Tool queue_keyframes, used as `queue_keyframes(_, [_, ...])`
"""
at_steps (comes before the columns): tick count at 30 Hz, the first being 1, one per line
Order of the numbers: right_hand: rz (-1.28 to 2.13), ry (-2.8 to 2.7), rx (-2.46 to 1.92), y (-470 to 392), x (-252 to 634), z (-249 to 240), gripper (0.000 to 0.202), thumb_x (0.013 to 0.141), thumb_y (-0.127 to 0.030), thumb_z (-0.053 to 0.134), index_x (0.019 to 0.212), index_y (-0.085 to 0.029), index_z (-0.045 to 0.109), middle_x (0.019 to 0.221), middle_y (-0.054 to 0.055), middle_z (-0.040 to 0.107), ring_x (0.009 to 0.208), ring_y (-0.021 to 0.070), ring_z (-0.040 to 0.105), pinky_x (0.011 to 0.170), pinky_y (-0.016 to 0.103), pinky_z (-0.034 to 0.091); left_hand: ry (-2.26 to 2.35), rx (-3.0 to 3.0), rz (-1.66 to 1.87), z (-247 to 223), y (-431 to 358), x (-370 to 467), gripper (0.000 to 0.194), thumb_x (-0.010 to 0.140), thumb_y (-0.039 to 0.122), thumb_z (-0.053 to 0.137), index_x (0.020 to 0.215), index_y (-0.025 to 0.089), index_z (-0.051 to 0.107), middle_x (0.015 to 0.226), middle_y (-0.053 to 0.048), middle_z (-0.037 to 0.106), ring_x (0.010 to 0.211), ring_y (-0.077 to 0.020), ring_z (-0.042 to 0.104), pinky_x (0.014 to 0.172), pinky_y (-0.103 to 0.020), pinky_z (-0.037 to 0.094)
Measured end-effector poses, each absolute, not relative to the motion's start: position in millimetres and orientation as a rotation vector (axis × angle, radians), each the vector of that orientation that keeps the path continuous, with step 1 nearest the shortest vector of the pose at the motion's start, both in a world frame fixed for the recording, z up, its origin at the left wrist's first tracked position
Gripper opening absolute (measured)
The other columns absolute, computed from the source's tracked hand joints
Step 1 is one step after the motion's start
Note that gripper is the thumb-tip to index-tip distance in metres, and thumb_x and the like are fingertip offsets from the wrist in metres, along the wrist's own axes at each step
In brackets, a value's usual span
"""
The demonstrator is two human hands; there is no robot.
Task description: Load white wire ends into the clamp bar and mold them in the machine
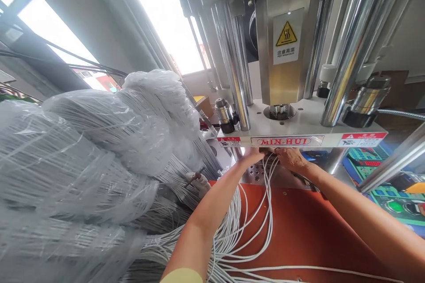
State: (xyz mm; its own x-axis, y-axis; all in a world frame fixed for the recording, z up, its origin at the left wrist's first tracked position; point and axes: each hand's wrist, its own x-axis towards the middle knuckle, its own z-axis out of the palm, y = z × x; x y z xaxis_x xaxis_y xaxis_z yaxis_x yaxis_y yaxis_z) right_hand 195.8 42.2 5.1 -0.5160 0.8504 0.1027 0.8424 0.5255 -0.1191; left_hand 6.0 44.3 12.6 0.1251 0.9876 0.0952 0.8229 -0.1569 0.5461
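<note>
We've got the steel press (285,84) biggest, ctr-R, its columns either side of a central head. Next, to our L, the plastic-wrapped cable bundles (99,141), piled nearly to mid-ht. Below us, the red-brown board (308,230) spreads in front of the press base. Loose white cables (229,230) fan over the board's L part; a few curve up to our hands under the press's front edge. Far R, beyond our R forearm, we see the ctrl panel (395,205) w/ a green button. Then the MIN-HUI strip (287,141) along the front edge, just above our hands. Our R hand (292,159) is bent, fingers curled at the cable ends; can't tell if it grips. Our L hand (262,155) is beside it, mostly hidden; can't tell how open or what it holds. Smallest, the high-temp. label (287,37) on the head.
</note>
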Motion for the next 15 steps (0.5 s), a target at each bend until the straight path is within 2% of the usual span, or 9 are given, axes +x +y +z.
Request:
queue_keyframes(6, [0.177,-2.595,-1.515,45,203,4,0.032,0.087,-0.015,0.037,0.100,-0.019,0.065,0.099,0.012,0.069,0.094,0.0277,0.060,0.080,0.040,0.035,1.758,1.945,0.613,12,44,8,0.049,0.076,0.030,0.067,0.122,0.018,0.058,0.120,-0.010,0.064,0.114,-0.0268,0.056,0.100,-0.038,0.044])
queue_keyframes(9, [0.152,-2.594,-1.517,47,199,-2,0.026,0.089,-0.016,0.041,0.098,-0.015,0.065,0.096,0.014,0.068,0.092,0.0278,0.060,0.082,0.043,0.037,1.765,1.891,0.592,9,47,8,0.042,0.076,0.029,0.067,0.116,0.017,0.062,0.114,-0.009,0.066,0.108,-0.0255,0.059,0.096,-0.034,0.046])
queue_keyframes(12, [0.135,-2.590,-1.490,52,197,-5,0.022,0.094,-0.030,0.049,0.099,-0.014,0.063,0.091,0.008,0.065,0.086,0.0213,0.060,0.082,0.042,0.043,1.785,1.855,0.558,9,48,8,0.036,0.077,0.027,0.066,0.110,0.015,0.065,0.106,-0.009,0.069,0.098,-0.0247,0.063,0.090,-0.033,0.049])
queue_keyframes(15, [0.111,-2.564,-1.415,58,208,-4,0.029,0.093,-0.040,0.056,0.107,-0.015,0.061,0.100,0.005,0.064,0.089,0.0178,0.061,0.083,0.040,0.050,1.809,1.881,0.571,14,45,8,0.043,0.077,0.026,0.066,0.118,0.014,0.062,0.113,-0.012,0.066,0.102,-0.0255,0.062,0.092,-0.034,0.048])
